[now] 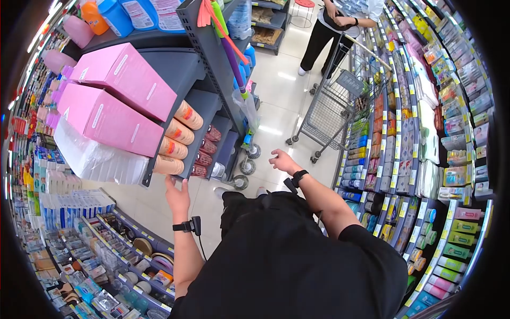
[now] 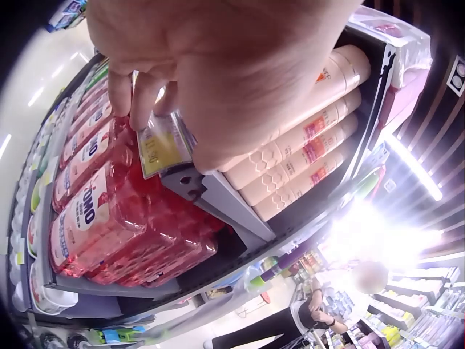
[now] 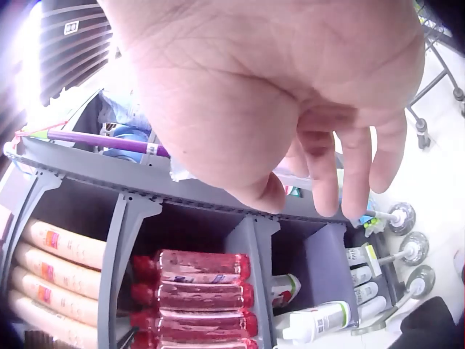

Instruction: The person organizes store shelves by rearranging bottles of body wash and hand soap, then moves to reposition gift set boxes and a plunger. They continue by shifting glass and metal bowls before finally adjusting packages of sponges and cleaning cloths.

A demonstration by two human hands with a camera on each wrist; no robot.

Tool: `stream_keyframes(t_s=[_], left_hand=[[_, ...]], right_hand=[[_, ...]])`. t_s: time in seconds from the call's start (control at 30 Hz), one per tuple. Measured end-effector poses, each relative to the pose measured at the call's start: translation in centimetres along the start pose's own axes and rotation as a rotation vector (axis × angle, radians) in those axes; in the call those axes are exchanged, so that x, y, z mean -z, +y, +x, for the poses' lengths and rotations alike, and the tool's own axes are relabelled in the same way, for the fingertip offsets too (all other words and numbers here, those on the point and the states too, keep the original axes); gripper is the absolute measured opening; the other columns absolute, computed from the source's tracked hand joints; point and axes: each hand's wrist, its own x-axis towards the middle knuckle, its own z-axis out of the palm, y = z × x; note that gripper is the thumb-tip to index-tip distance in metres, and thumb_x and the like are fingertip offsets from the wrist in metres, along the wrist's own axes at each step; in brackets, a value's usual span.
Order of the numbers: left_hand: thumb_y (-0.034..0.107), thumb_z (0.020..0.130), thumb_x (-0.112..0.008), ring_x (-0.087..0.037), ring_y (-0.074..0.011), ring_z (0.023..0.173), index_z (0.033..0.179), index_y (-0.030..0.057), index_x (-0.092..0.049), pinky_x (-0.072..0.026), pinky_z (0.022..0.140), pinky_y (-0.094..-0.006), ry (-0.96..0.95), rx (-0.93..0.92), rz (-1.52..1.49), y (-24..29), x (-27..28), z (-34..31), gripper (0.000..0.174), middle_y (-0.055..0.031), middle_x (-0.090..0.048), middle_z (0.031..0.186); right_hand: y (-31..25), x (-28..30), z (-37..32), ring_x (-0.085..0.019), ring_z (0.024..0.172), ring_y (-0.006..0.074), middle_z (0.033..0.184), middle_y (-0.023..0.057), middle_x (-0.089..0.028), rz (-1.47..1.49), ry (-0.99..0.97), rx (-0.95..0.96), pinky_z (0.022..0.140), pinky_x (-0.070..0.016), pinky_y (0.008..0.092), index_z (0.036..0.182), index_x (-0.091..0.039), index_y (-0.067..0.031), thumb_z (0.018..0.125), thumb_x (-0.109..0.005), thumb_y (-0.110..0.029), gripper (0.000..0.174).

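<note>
My left hand [image 1: 178,198] is at the front edge of a grey shelf, just below the peach-coloured bottles [image 1: 180,132]. In the left wrist view its fingertips and thumb rest about a yellow price label [image 2: 161,145] at that edge, with red OMO bottles [image 2: 98,211] on the level beneath. My right hand [image 1: 284,162] hangs in the air over the aisle, fingers loosely bent, holding nothing. The right wrist view shows it in front of the shelf end, above red bottles [image 3: 196,294] lying in a row.
Pink boxes [image 1: 111,114] stand on the upper shelf. A purple pole [image 1: 232,61] leans at the shelf end, by round clear-based items [image 1: 247,166] on the floor. A shopping cart [image 1: 332,106] and a standing person [image 1: 324,40] are ahead; stocked shelves [image 1: 390,154] line the right.
</note>
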Motion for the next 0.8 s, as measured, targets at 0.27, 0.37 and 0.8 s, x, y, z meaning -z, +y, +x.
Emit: stream_keyframes(t_s=[0.27, 0.37, 0.8], left_hand=[[0.015, 0.094, -0.073, -0.057, -0.0388, 0.134, 0.148, -0.0047, -0.038, -0.0473, 0.107, -0.0451, -0.024, -0.015, 0.012, 0.3, 0.3, 0.2, 0.067, -0.0288, -0.055, 0.145], [0.016, 0.094, -0.072, -0.059, -0.0385, 0.131, 0.147, -0.0050, -0.039, -0.0487, 0.106, -0.0451, -0.037, 0.016, 0.027, 0.4, 0.5, 0.0, 0.066, -0.0283, -0.055, 0.145], [0.025, 0.096, -0.070, -0.065, -0.0379, 0.123, 0.147, -0.0054, -0.042, -0.0517, 0.100, -0.0451, -0.023, 0.034, 0.186, 2.1, 0.7, -0.3, 0.065, -0.0279, -0.061, 0.137]], right_hand=[[3.3, 0.9, -0.7, -0.070, 0.074, 0.0191, 0.095, 0.0110, -0.073, 0.120, -0.027, -0.176, 0.064, -0.0544, 0.0321, 0.122, -0.065, 0.0018, 0.086, -0.070, -0.021, 0.043], [5.2, 1.0, -0.8, -0.067, 0.072, 0.0165, 0.094, 0.0063, -0.071, 0.266, -0.039, -0.206, 0.059, -0.0493, 0.0289, 0.114, -0.066, -0.0022, 0.086, -0.069, -0.021, 0.034], [15.6, 3.6, -4.5, -0.069, 0.069, 0.0183, 0.088, 0.0107, -0.072, -0.009, 0.081, -0.383, 0.052, -0.0505, 0.0307, 0.105, -0.071, 0.0022, 0.088, -0.063, -0.017, 0.027]])
